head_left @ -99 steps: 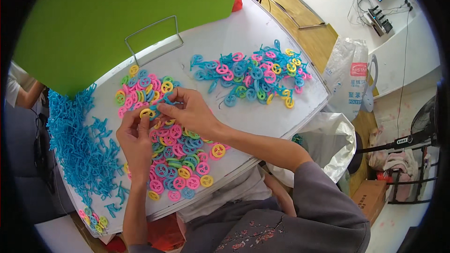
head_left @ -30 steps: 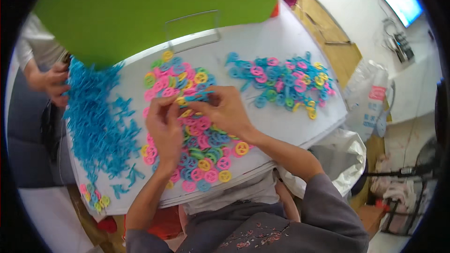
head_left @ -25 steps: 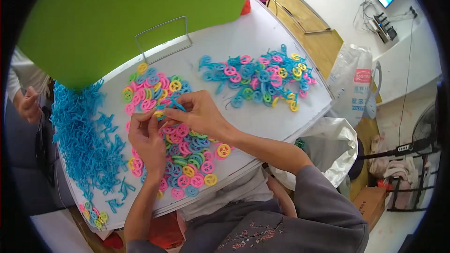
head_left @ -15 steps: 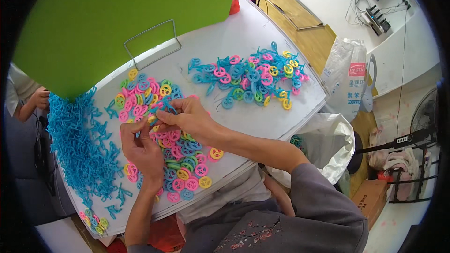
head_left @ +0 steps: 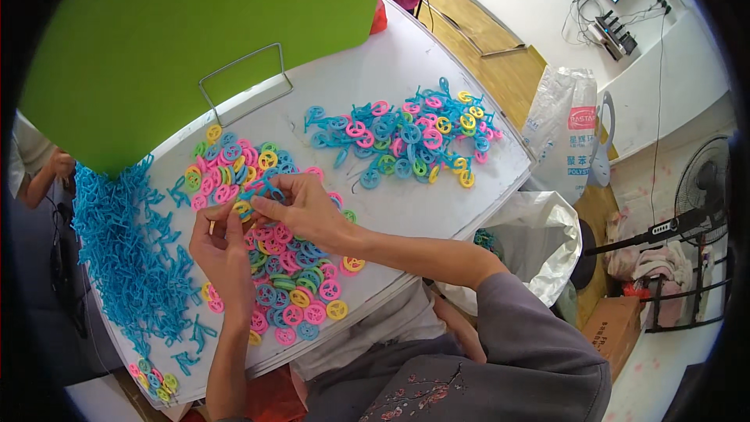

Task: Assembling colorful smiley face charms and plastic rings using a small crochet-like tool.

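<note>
My left hand (head_left: 224, 256) pinches a small yellow plastic wheel (head_left: 243, 207) at its fingertips. Against it, the closed fingers of my right hand (head_left: 314, 215) grip a blue branched plastic part (head_left: 263, 187). The two pieces meet between my hands; whether they are joined is too small to tell. Below and around them spreads a pile of spoked wheels (head_left: 291, 277) in pink, blue, green and yellow. To the left lies a large heap of loose blue branched parts (head_left: 129, 250). Farther right is a pile of blue parts with coloured wheels (head_left: 414, 134).
A green board (head_left: 211, 39) rises at the table's far side, with a bent wire handle (head_left: 246, 70) before it. Several wheels (head_left: 152, 381) sit at the near left corner. Beyond the right edge of the white table (head_left: 406, 223) stands an open white sack (head_left: 539, 238). Another person's hand (head_left: 62, 162) shows at far left.
The view has shifted slightly, moving the whole scene a little left. My hands stay together over the wheel pile, with the yellow wheel and blue part still between them.
</note>
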{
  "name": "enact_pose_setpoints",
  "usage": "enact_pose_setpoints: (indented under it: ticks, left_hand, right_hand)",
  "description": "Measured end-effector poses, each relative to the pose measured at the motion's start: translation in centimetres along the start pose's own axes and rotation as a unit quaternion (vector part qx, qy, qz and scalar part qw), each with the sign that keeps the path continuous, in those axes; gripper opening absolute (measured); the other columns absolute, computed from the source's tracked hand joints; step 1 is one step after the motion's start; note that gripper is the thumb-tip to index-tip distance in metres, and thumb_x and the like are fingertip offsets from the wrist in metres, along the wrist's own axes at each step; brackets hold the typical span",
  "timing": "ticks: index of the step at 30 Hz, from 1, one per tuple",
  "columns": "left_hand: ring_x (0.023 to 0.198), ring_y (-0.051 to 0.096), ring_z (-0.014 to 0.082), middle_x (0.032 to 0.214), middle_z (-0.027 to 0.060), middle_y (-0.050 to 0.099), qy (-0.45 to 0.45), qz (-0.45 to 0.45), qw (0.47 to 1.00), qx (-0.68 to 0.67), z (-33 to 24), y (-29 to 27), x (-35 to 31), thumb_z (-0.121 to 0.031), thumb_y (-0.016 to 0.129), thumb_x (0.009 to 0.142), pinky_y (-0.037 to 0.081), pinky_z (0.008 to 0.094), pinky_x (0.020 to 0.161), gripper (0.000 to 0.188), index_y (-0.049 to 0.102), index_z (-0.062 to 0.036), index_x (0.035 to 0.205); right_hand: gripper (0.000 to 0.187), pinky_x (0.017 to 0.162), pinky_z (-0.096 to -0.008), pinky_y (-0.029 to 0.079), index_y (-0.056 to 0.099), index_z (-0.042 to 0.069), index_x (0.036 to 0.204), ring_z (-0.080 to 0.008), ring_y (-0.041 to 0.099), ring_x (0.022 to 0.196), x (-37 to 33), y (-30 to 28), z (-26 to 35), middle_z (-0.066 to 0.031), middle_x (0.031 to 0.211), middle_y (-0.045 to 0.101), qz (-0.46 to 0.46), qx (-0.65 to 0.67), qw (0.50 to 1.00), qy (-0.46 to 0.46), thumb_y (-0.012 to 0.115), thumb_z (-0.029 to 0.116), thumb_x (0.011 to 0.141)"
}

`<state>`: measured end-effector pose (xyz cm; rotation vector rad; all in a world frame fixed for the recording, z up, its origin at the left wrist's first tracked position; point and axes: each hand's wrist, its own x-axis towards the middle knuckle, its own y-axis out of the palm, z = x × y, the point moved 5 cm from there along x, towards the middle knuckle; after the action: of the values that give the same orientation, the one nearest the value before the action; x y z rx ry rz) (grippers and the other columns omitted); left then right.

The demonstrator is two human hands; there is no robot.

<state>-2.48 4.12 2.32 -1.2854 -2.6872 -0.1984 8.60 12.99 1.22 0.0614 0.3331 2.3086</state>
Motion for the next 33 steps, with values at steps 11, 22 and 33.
enact_pose_setpoints:
  ticks: [11, 22, 33]
  left_hand:
    - [0.080, 0.058, 0.0101, 0.088, 0.0055, 0.060, 0.024, -0.004, 0.999, 0.047, -1.2, -1.1, 0.7, 0.003, 0.053, 0.090, 0.051, 0.0253, 0.073, 0.007, 0.059, 0.0023, 0.094]
    - [0.100, 0.060, 0.0174, 0.108, 0.0104, 0.059, 0.049, 0.071, 0.995, -0.043, -2.7, 0.7, 0.8, 0.009, 0.058, 0.083, 0.055, 0.0288, 0.082, 0.033, 0.056, 0.0014, 0.115]
    - [0.094, 0.062, 0.0190, 0.102, 0.0099, 0.058, 0.117, 0.082, 0.989, -0.037, -3.2, 0.4, 0.7, 0.011, 0.059, 0.083, 0.056, 0.0296, 0.081, 0.026, 0.060, 0.0003, 0.107]
  right_hand:
    - [0.016, 0.059, -0.0217, 0.045, 0.061, -0.002, 0.095, -0.0053, 0.057, 0.068, 1.2, 1.0, -0.6, -0.0027, 0.080, 0.063, 0.004, -0.083, 0.982, -0.171, 0.065, 0.012, 0.087]
    - [0.013, 0.063, -0.0193, 0.045, 0.064, 0.000, 0.100, -0.0043, 0.058, 0.075, 0.0, -0.4, 1.8, -0.0012, 0.086, 0.066, -0.041, -0.013, 0.992, -0.117, 0.063, 0.004, 0.087]
    - [0.018, 0.073, -0.0233, 0.050, 0.062, -0.002, 0.103, -0.0121, 0.060, 0.089, -0.7, 0.0, 2.7, -0.0096, 0.103, 0.063, 0.011, -0.038, 0.955, -0.295, 0.060, -0.007, 0.086]
